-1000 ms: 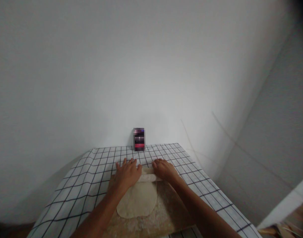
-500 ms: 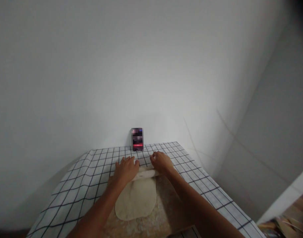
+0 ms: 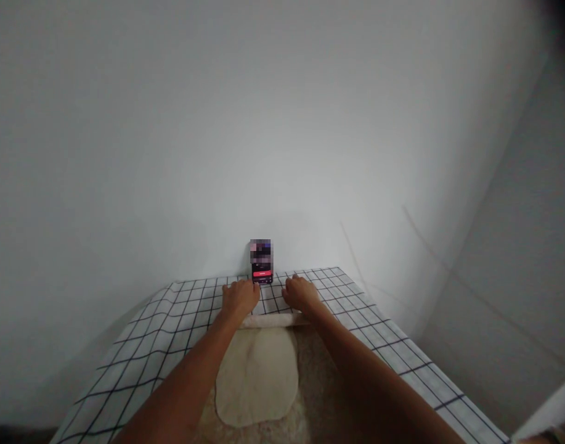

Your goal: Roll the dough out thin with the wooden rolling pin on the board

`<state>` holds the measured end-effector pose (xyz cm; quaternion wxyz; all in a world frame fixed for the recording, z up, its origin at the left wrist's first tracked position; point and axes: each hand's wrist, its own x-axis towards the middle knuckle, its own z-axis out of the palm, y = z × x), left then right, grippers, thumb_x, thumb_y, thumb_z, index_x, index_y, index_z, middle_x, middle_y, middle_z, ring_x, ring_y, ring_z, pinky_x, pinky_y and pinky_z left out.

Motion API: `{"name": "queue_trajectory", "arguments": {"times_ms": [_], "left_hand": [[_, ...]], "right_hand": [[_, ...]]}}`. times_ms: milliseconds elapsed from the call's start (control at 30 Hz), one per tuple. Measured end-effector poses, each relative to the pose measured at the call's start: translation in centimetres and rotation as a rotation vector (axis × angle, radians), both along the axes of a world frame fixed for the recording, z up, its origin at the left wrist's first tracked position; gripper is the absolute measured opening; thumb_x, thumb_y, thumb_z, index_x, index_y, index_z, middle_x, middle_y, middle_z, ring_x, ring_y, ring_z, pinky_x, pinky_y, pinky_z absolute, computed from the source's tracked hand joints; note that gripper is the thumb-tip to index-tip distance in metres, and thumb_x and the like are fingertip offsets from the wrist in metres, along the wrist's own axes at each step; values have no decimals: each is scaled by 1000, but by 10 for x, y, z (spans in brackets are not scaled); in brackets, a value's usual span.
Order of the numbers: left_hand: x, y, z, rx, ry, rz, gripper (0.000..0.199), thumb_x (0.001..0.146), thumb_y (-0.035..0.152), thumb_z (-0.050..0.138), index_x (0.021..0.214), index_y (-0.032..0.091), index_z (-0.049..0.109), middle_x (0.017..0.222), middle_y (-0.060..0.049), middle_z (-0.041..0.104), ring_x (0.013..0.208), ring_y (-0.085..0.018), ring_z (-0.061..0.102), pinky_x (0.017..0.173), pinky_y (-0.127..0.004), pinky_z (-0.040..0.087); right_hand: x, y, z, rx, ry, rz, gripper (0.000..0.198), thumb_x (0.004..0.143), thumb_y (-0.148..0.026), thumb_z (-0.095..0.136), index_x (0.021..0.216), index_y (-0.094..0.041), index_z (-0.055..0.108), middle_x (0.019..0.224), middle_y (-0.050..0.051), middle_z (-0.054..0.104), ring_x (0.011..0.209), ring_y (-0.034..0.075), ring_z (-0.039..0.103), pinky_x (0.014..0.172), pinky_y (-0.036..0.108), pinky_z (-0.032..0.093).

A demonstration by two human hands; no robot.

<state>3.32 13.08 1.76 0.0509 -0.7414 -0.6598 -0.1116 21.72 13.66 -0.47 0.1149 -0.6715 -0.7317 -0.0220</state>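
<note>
A pale, roughly rounded sheet of dough [image 3: 258, 377] lies flat on a floury brown board [image 3: 317, 394]. Across its far edge runs a whitish rolling pin [image 3: 273, 320], its ends hidden by my forearms. My left hand [image 3: 240, 297] reaches past the pin, palm down, fingers pointing forward and slightly bent; the pin passes beneath its wrist. Likewise my right hand [image 3: 301, 293] extends over the pin's other end with loosely bent fingers. Neither hand is wrapped round the pin, and the undersides of both are hidden.
A phone [image 3: 262, 262] with a lit screen leans on the white wall [image 3: 282, 154] at the table's back edge. A white cloth with a dark grid [image 3: 171, 320] covers the table. Another grey wall [image 3: 508, 277] stands to the right.
Both hands have pushed forward a little, so the pin now lies nearer the wrists. My left fingers are closer together. More of the pin and the dough's far edge shows.
</note>
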Motion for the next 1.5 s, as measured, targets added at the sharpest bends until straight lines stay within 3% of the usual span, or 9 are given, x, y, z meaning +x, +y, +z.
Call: {"name": "queue_trajectory", "arguments": {"times_ms": [167, 500, 767, 1000, 1200, 1500], "left_hand": [[-2, -5, -2, -21, 14, -17, 49, 100, 38, 28, 104, 18, 73, 115, -15, 75, 109, -30, 68, 95, -47, 45], [-3, -43, -2, -47, 22, -31, 47, 100, 37, 29, 107, 18, 71, 116, -15, 73, 111, -30, 65, 95, -48, 46], [-6, -64, -3, -160, -17, -8, 45, 99, 46, 31, 112, 25, 69, 128, -11, 69, 121, -32, 61, 97, -55, 47], [-3, -101, 3, -112, 74, -101, 44, 100, 39, 30, 124, 25, 65, 139, -11, 63, 134, -34, 51, 105, -62, 39], [-4, -108, 0, -107, 110, -98, 47, 101, 37, 28, 128, 22, 64, 144, -13, 60, 138, -37, 48, 108, -68, 37], [-5, -133, -6, -43, 176, -126, 50, 100, 28, 28, 138, 18, 58, 153, -13, 52, 143, -34, 44, 115, -65, 31]], "right_hand": [[1, -3, -3, 5, 20, 6, 34, 96, -35, 46, 112, -17, 70, 124, 16, 66, 115, 28, 62, 86, 36, 50], [1, -33, 3, -17, 74, 27, 35, 96, -32, 44, 112, -16, 71, 120, 16, 69, 110, 26, 64, 86, 35, 49], [2, -62, 7, -85, 110, 55, 46, 97, -47, 40, 116, -18, 71, 125, 17, 66, 115, 31, 62, 89, 42, 49], [5, -89, 5, -81, 126, 55, 49, 101, -46, 32, 114, -20, 70, 122, 15, 68, 115, 32, 62, 91, 47, 48], [5, -96, 6, -90, 118, 53, 46, 101, -44, 32, 116, -20, 69, 123, 15, 68, 116, 33, 61, 92, 49, 48], [7, -123, 10, -42, 63, 97, 40, 103, -39, 34, 117, -22, 67, 124, 16, 68, 119, 30, 59, 95, 48, 44]]}}
